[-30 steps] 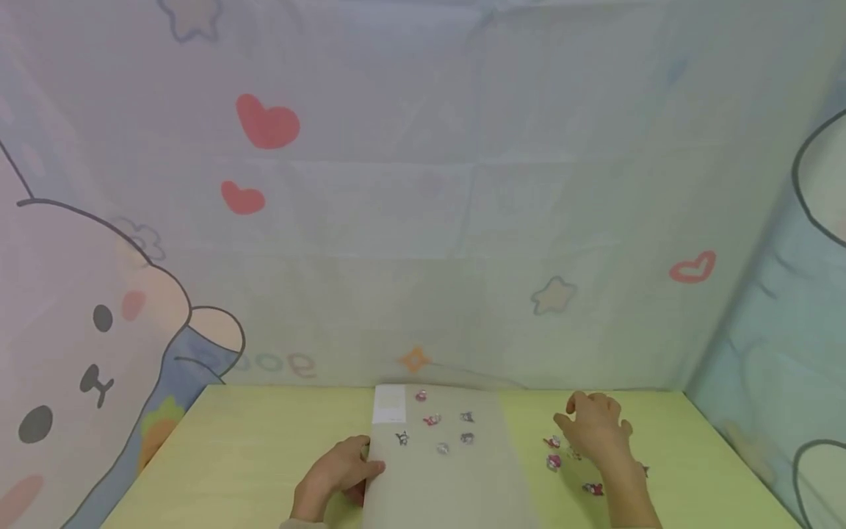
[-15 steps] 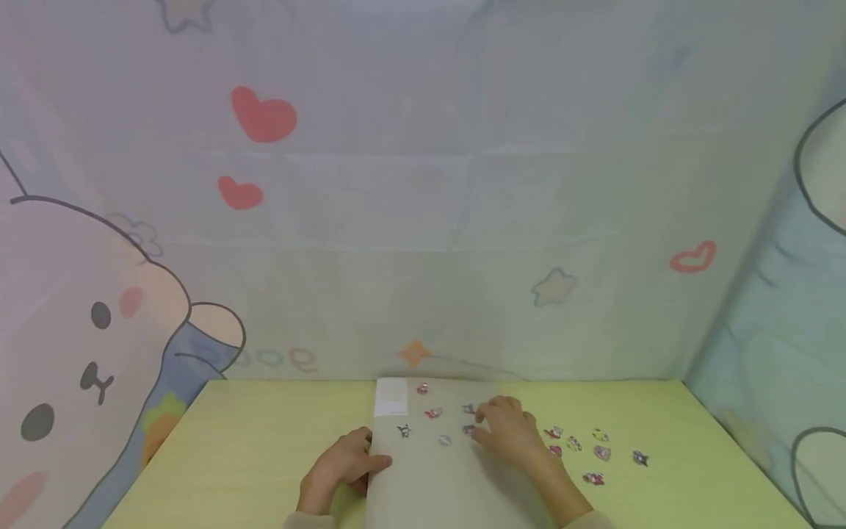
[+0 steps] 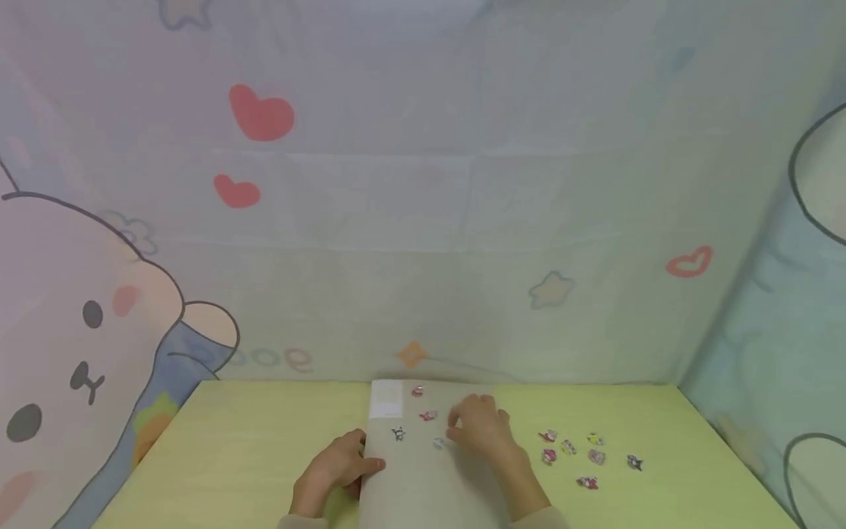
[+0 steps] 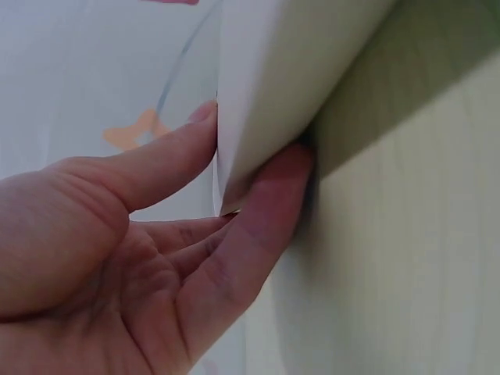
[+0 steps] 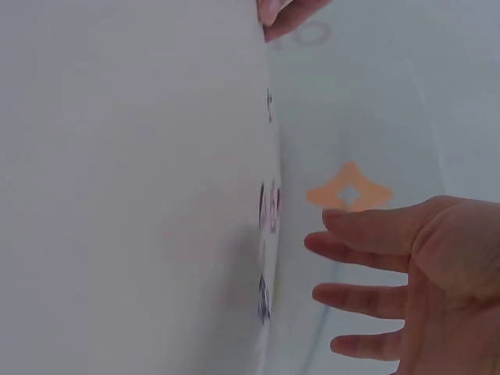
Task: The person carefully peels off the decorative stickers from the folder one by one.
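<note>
A large pale paper sheet (image 3: pixel 429 485) with a white rectangle in its far left corner lies on the table. My left hand (image 3: pixel 340 463) grips its left edge; in the left wrist view the thumb is on one face of the sheet (image 4: pixel 289 70) and the fingers are beneath. Over the sheet's right half is my right hand (image 3: pixel 481 426), its fingers loosely bent and holding nothing in the right wrist view. Small cartoon pieces lie on the sheet: a pink one (image 3: pixel 418 391), a red one (image 3: pixel 428 416), a black one (image 3: pixel 398 434) and a grey one (image 3: pixel 439 444).
Several more small cartoon pieces lie on the yellow-green table (image 3: pixel 251 441) to the right, among them a red one (image 3: pixel 587 483), a yellow one (image 3: pixel 595 438) and a dark one (image 3: pixel 634 462). A printed cloth backdrop (image 3: pixel 370 220) rises behind the table.
My right hand has moved left from above the loose pieces on the table to over the sheet, covering two dark pieces there. The left hand keeps its grip on the edge.
</note>
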